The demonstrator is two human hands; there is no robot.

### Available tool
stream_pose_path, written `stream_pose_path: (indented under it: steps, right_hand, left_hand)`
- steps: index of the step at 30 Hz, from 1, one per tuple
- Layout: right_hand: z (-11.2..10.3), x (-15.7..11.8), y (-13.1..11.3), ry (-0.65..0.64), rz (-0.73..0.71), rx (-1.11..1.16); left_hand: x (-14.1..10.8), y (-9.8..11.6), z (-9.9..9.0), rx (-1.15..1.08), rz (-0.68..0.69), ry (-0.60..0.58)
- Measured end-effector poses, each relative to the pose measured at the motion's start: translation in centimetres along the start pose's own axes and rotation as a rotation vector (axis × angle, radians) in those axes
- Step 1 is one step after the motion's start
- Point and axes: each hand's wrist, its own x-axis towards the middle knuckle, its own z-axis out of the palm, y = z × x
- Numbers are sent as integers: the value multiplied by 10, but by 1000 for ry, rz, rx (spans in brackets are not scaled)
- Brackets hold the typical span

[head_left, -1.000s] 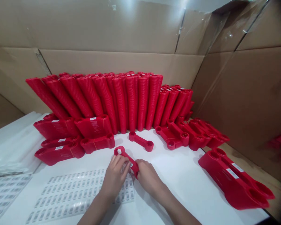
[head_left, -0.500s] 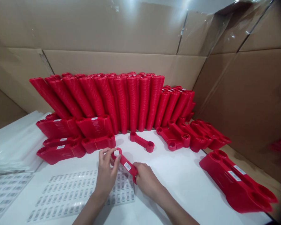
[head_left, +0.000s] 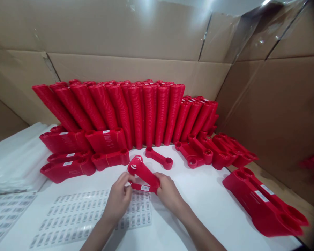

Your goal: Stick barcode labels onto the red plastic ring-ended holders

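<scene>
Over the label sheet (head_left: 75, 212), 2 red pieces (head_left: 146, 175) are clasped by the right hand (head_left: 170, 192); the lower, label (head_left: 144, 188) already applied, is seemingly pinched by the left hand (head_left: 119, 192); none shows above.

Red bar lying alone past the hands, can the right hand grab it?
Probably yes: the lone ring-ended red bar lies just beyond the right hand, with white tabletop between them. But that hand grips red bars, so it may need freeing first.

The table (head_left: 199, 202) is bearing a label sheet (head_left: 73, 213) under the left hand (head_left: 119, 196), red bundles (head_left: 261, 211) right of the right hand (head_left: 170, 193).
</scene>
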Motion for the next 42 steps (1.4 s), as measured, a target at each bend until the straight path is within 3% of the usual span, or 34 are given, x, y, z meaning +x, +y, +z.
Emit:
stream_pose_path:
  steps: [2,4,9,12,18,22,29,37,42]
  right_hand:
    - [-3,1,1,38,-9,8]
    - [-4,1,0,35,-24,8]
    - [1,-1,-3,-66,-11,-79]
    - [4,-1,-1,-78,39,-126]
    - [4,1,4,-69,84,-121]
    - [3,1,6,-58,119,-119]
    - [4,2,6,-60,131,-124]
    - [0,3,8,-32,176,-130]
    - [3,1,4,-42,171,-133]
  left_hand:
    - [-3,-1,-1,179,39,-178]
    - [-4,-2,0,305,24,-264]
    - [-2,-11,6,391,-23,-203]
    - [-1,-17,10,348,0,-258]
    - [-1,-16,11,341,-130,-276]
    - [1,-15,8,206,-95,-260]
    - [-2,-18,17,242,-71,-250]
    - [4,1,2,-170,-128,-224]
    - [4,13,7,-220,-196,-123]
